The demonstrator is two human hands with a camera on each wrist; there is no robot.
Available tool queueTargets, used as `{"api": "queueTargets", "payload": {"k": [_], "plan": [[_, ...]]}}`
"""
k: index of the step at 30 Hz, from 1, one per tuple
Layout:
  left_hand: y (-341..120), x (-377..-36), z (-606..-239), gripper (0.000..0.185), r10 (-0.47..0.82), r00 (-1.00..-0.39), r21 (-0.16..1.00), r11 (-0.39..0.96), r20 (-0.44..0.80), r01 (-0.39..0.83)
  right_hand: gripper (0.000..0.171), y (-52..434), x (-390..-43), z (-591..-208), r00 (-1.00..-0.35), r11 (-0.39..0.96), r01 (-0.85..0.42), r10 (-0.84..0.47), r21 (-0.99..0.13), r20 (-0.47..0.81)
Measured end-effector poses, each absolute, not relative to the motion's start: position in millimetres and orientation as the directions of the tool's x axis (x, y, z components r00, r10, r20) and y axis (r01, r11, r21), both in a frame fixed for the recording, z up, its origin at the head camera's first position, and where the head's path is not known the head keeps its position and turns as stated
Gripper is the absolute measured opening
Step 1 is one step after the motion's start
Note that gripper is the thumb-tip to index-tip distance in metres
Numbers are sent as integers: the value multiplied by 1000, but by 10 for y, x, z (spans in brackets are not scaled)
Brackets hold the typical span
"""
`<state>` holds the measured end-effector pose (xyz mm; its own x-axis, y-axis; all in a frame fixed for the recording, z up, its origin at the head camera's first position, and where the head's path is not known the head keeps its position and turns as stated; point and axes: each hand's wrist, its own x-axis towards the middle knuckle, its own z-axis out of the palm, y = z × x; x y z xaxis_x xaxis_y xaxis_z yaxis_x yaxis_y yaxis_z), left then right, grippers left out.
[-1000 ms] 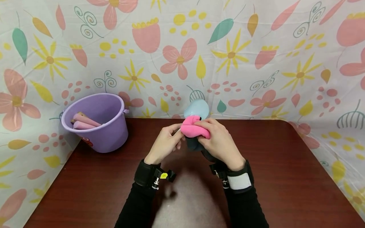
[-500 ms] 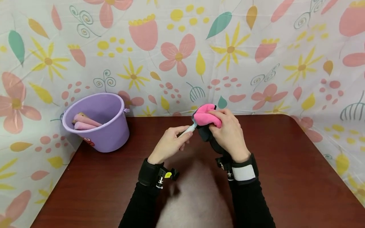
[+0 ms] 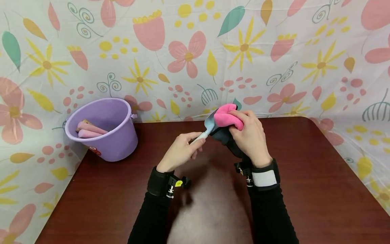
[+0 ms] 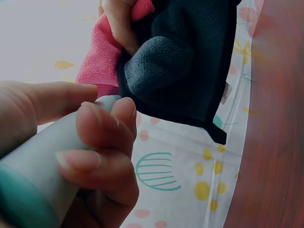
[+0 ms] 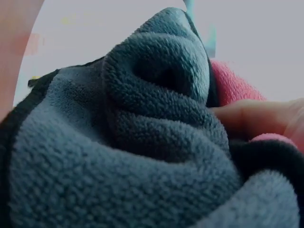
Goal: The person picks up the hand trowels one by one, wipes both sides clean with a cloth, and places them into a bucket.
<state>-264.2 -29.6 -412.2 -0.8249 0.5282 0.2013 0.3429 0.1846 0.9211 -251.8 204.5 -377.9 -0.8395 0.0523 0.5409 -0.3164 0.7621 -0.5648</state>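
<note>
My left hand (image 3: pixel 179 150) grips the pale handle (image 3: pixel 200 136) of a small light blue shovel (image 3: pixel 209 122), whose broad head points up and away. Bunched in my right hand (image 3: pixel 252 139) is a plush cleaning cloth (image 3: pixel 226 118), pink on one side and dark grey on the other, with black edging. The cloth lies against the shovel's head and hides part of it. In the left wrist view, curled fingers (image 4: pixel 102 164) surround the handle, while a grey flap of the cloth (image 4: pixel 166 66) hangs beyond. Grey folds fill most of the right wrist view.
A purple bucket (image 3: pixel 123 140) stands at the table's back left, with pink handle-like pieces (image 3: pixel 91 130) inside. The dark wooden table (image 3: pixel 310 176) meets a flower-printed sheet (image 3: pixel 189 81) at its back edge.
Both hands have moved slightly right. The cloth has shifted from in front of the shovel's neck up to its head, and more of the handle shows now.
</note>
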Motion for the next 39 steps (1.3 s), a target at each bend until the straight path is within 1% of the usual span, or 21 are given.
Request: {"api": "queueTargets", "payload": {"k": [6,14,17,19,22,25,31,35,39], "plan": [[-298,-2653,-4131,25,521,-831,936,152,196,316,40,2046,-2479,-3732,-814,746,-304,119,-592,568],[-315,-2672,-4116,26,469,-859,939,150,207,309,36,2075,-2440,-3677,-761,720,-336,172,-607,626],[-330,-2681,-4113,26,452,-867,940,151,211,307,36,2083,-2450,-3687,-760,718,-321,193,-618,620],[-339,-2679,-4106,26,446,-869,940,147,215,309,38,2071,-2462,-3706,-775,721,-309,187,-620,603],[-342,-2672,-4095,28,441,-869,939,139,226,315,40,2017,-2491,-3745,-802,732,-304,148,-609,578],[-334,-2672,-4094,30,418,-875,935,138,243,326,42,1924,-2506,-3777,-823,746,-327,77,-580,563],[-355,-2713,-4132,25,346,-894,929,127,286,346,43,1720,-2465,-3801,-861,752,-420,-152,-509,486],[-401,-2730,-4124,26,335,-900,935,115,280,334,42,1639,-2417,-3763,-862,735,-470,-262,-489,435],[-428,-2735,-4106,31,341,-897,936,108,282,336,41,1652,-2387,-3705,-851,718,-503,-317,-481,418]]}}
